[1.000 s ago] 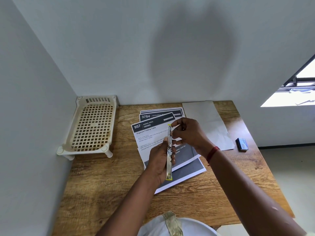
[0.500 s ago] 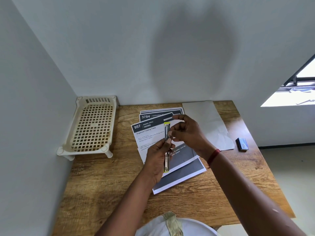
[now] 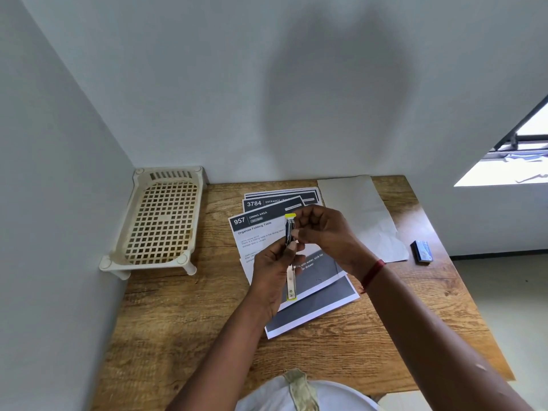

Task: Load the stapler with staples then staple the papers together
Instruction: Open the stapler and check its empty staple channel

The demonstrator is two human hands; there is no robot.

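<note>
A slim metal stapler (image 3: 290,232) with yellow ends is held upright above the table, opened lengthwise. My left hand (image 3: 275,274) grips its lower half, and the metal base sticks out below the fingers. My right hand (image 3: 323,232) pinches the upper half near the yellow tip. Several printed papers (image 3: 261,226) lie fanned out on the wooden table (image 3: 189,321) under both hands. A small blue staple box (image 3: 422,252) rests near the table's right edge.
A cream plastic lattice rack (image 3: 161,221) stands on legs in the back left corner against the walls. A blank grey sheet (image 3: 361,215) lies at the back right. The floor drops away beyond the table's right edge.
The stapler has shortened: its upper part slid down toward my left hand. Both hands stayed on it above the papers.
</note>
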